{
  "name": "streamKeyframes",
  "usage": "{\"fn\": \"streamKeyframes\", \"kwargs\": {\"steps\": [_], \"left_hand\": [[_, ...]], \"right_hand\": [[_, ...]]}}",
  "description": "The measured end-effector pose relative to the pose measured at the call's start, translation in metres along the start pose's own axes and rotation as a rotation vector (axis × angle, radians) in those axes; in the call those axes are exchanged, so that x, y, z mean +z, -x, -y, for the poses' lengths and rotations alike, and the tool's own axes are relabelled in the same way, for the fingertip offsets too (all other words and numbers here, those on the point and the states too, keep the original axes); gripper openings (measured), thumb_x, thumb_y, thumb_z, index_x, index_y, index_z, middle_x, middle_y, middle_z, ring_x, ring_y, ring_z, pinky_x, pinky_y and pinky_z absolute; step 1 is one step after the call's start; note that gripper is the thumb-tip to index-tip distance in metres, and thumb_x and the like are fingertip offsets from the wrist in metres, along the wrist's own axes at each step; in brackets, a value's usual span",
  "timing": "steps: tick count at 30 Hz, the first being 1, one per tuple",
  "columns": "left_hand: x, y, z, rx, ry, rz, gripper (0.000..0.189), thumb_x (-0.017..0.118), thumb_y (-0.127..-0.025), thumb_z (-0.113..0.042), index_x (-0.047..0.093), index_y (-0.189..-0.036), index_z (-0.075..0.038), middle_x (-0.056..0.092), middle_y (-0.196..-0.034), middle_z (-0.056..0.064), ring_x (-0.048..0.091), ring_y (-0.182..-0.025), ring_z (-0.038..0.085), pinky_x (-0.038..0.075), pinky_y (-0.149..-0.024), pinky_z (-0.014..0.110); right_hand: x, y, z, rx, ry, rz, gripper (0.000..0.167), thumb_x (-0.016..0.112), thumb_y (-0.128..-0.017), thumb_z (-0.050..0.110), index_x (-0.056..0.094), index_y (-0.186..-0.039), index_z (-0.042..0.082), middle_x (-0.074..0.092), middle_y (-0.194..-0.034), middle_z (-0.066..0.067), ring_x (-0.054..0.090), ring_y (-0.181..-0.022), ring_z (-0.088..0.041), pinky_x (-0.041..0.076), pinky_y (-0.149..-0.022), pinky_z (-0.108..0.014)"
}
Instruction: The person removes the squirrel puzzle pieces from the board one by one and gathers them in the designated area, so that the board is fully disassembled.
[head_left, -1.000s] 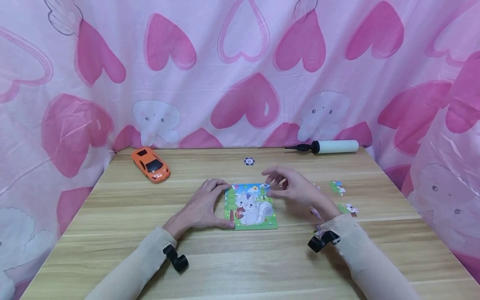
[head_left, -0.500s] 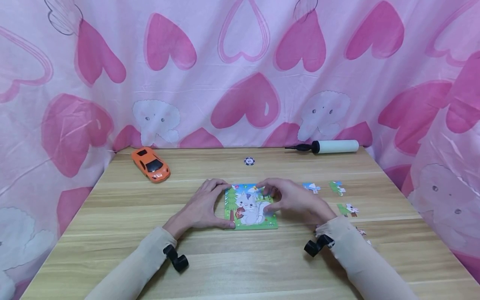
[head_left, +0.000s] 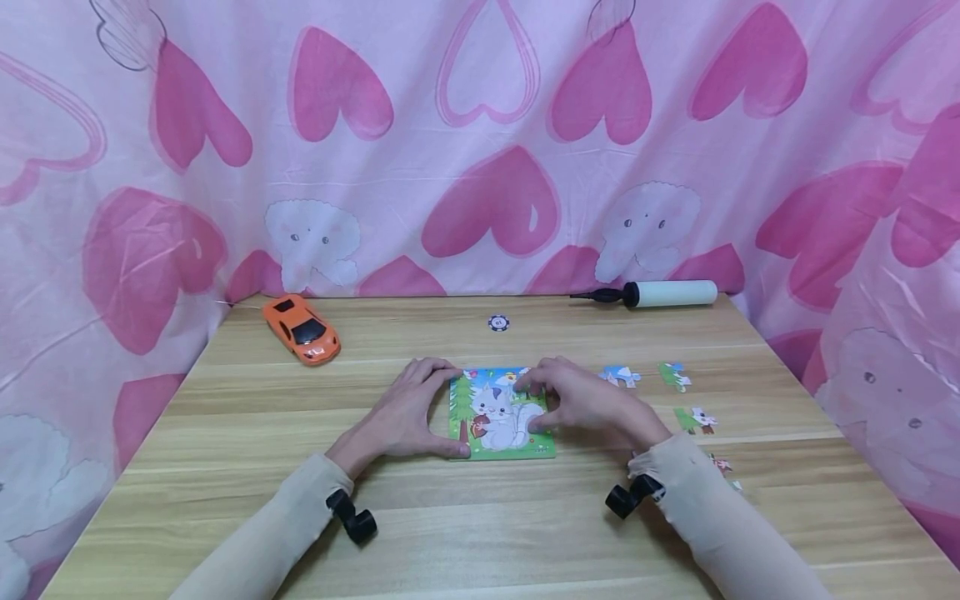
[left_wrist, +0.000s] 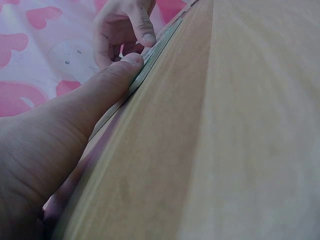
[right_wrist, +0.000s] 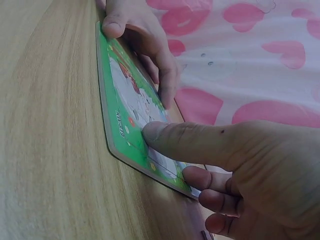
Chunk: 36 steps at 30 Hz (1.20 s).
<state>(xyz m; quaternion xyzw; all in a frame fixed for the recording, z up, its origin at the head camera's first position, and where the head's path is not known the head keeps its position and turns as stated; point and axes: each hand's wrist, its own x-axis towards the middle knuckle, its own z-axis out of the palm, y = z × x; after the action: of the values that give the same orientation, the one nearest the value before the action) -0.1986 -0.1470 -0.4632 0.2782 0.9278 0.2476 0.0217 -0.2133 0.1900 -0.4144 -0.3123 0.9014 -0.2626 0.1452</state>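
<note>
A square jigsaw puzzle board (head_left: 501, 440) with a white squirrel picture lies flat on the wooden table. My left hand (head_left: 401, 412) holds the board's left side, its thumb at the near corner and its fingers at the far corner. Over the board's right side is my right hand (head_left: 588, 400), the thumb (right_wrist: 185, 142) touching the picture and the index finger reaching toward the upper part. Thumb and index stand apart, and I see no loose piece between them. Several loose puzzle pieces (head_left: 697, 419) lie to the right, some partly hidden by my right arm.
An orange toy car (head_left: 302, 330) stands at the back left. Behind the board lies a small blue and white chip (head_left: 498, 322). A white hand pump (head_left: 667, 293) with a black nozzle rests at the back right, before the pink heart-patterned curtain (head_left: 487, 208).
My right hand has come down and slightly toward me from the board's upper right corner onto its right side. A blue piece behind it has come into view. The left hand stays put.
</note>
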Motion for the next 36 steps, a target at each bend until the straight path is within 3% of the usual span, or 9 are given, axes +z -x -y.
{"fn": "streamKeyframes", "kwargs": {"steps": [7, 20, 27, 36], "left_hand": [[0.0008, -0.0001, 0.0002, -0.001, -0.007, -0.004, 0.126, 0.086, -0.069, -0.089, 0.048, -0.168, -0.021, 0.042, -0.166, 0.001, 0.038, -0.151, 0.025, 0.033, -0.132, 0.054], [-0.0001, 0.0002, -0.0001, -0.003, -0.008, -0.002, 0.126, 0.084, -0.069, -0.091, 0.049, -0.168, -0.021, 0.042, -0.167, 0.001, 0.037, -0.156, 0.026, 0.026, -0.136, 0.056], [0.0006, 0.0009, -0.001, -0.001, -0.006, 0.004, 0.126, 0.086, -0.069, -0.089, 0.048, -0.168, -0.02, 0.042, -0.166, 0.001, 0.039, -0.149, 0.024, 0.035, -0.131, 0.054], [0.0002, 0.0009, -0.0003, 0.003, -0.002, -0.01, 0.127, 0.085, -0.068, -0.091, 0.049, -0.168, -0.021, 0.042, -0.166, 0.001, 0.04, -0.148, 0.024, 0.037, -0.13, 0.054]], "right_hand": [[0.0006, 0.0016, 0.0008, 0.012, -0.036, 0.016, 0.05, 0.093, -0.094, 0.03, 0.076, -0.142, 0.03, 0.063, -0.119, 0.005, 0.053, -0.107, -0.02, 0.051, -0.09, -0.036], [-0.0002, 0.0024, 0.0028, 0.027, -0.073, 0.019, 0.049, 0.093, -0.094, 0.027, 0.076, -0.14, 0.032, 0.064, -0.121, 0.005, 0.056, -0.107, -0.021, 0.053, -0.093, -0.039], [0.0003, 0.0032, 0.0034, 0.046, -0.089, 0.023, 0.048, 0.092, -0.096, 0.023, 0.077, -0.14, 0.033, 0.063, -0.121, 0.004, 0.056, -0.107, -0.021, 0.052, -0.094, -0.04], [-0.0031, 0.0046, 0.0041, 0.06, -0.093, -0.017, 0.05, 0.091, -0.096, 0.021, 0.074, -0.143, 0.029, 0.064, -0.122, 0.004, 0.059, -0.108, -0.021, 0.055, -0.093, -0.04]]}}
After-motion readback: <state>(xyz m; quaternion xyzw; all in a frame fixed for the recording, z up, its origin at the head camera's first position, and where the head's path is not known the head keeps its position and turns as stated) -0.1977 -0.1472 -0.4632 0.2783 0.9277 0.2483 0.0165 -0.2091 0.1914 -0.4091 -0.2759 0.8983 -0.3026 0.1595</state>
